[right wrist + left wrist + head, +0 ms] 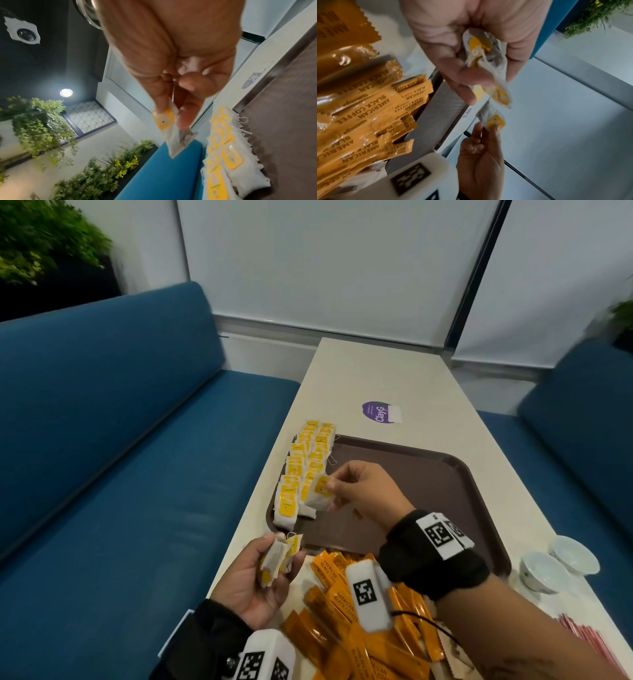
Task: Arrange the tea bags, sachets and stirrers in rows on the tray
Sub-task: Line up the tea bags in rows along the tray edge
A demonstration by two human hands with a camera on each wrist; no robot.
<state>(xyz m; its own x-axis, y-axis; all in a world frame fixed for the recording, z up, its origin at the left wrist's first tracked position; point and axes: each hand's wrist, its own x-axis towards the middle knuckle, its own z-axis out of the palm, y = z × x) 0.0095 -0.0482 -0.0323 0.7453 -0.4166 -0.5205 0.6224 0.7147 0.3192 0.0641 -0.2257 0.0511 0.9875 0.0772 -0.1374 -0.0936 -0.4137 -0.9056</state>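
Head view: brown tray (445, 474) on the table, two rows of tea bags (305, 470) along its left edge. Right hand (363, 487) pinches one tea bag (320, 491) just above the near end of the inner row; step in hand, by judgement, laying tea bags; next move calls for setting it down square with its neighbours. Left hand (253, 580) curled round a small bunch of spare bags (279, 556), near the tray's corner. Coffee sachets (346, 611) heaped, unsorted.

Left wrist view: fingers (518, 54) closed round the bunch.

Right wrist view: thumb and forefinger nip the bag's top, bag hanging.
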